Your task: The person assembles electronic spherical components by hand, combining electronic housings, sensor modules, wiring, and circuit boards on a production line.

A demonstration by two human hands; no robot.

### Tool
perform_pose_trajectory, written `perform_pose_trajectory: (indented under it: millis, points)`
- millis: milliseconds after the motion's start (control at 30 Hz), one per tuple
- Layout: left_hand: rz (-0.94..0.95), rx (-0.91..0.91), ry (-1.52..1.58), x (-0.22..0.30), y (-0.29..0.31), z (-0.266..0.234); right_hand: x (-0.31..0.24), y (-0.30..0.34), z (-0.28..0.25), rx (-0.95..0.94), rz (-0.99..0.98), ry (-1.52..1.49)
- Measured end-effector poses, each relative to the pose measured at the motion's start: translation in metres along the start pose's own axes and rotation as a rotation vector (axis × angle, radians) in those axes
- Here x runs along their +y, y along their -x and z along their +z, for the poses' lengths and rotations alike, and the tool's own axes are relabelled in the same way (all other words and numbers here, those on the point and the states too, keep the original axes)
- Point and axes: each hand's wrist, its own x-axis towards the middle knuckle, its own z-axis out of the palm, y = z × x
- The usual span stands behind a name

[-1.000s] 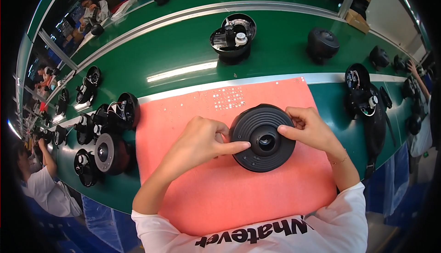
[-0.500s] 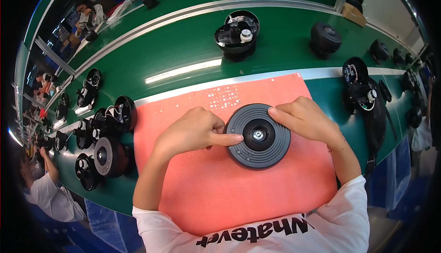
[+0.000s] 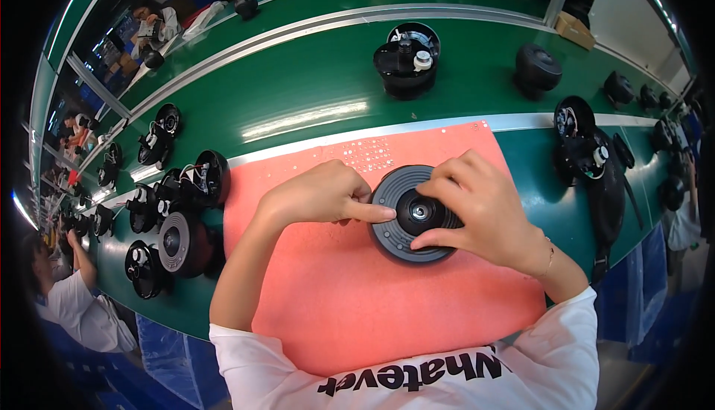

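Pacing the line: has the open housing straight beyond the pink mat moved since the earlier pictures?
Yes: the housing has moved right relative to the far right corner of the mat.

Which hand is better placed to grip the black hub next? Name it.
Probably the right hand: its thumb and fingers span the black hub, while the left hand has only its thumb alongside.

Black lettering on white shirt

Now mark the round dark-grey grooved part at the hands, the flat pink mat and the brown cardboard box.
Round dark-grey grooved part [image 3: 419, 213], head view: its black central hub.
Flat pink mat [image 3: 380, 302], head view: bare surface below the part.
Brown cardboard box [image 3: 575, 32], head view: its near side.
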Motion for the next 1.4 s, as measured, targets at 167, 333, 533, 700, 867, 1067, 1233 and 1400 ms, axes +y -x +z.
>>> perform_pose_trajectory:
  millis: [167, 333, 533, 700, 867, 1067, 1233, 1400]
  points:
    - [0.002, 0.019, -0.040, 0.000, 0.001, 0.001, 0.001, 0.000, -0.005, -0.215, -0.174, -0.139]
    - [-0.042, -0.019, -0.145, 0.001, -0.003, 0.000, 0.002, -0.001, 0.002, -0.301, -0.052, -0.264]
    - [-0.231, -0.118, -0.113, 0.003, 0.001, 0.002, 0.016, 0.007, 0.010, -0.120, 0.038, -0.243]
    - [-0.187, -0.091, 0.792, -0.024, 0.002, 0.061, 0.030, 0.019, 0.030, -0.258, 0.664, -0.967]
    - [0.318, 0.462, 0.807, 0.000, 0.012, 0.079, 0.018, 0.005, 0.018, -0.103, 0.442, -0.788]
    - [0.316, 0.631, 0.544, 0.021, 0.030, 0.051, 0.014, -0.020, 0.009, 0.000, 0.275, -0.787]
    - [0.343, 0.676, 0.507, -0.001, 0.020, 0.039, 0.018, -0.038, 0.017, 0.047, 0.225, -0.707]
    - [0.633, 0.746, 0.973, -0.025, 0.006, 0.007, 0.011, -0.060, 0.003, 0.086, 0.122, -0.881]
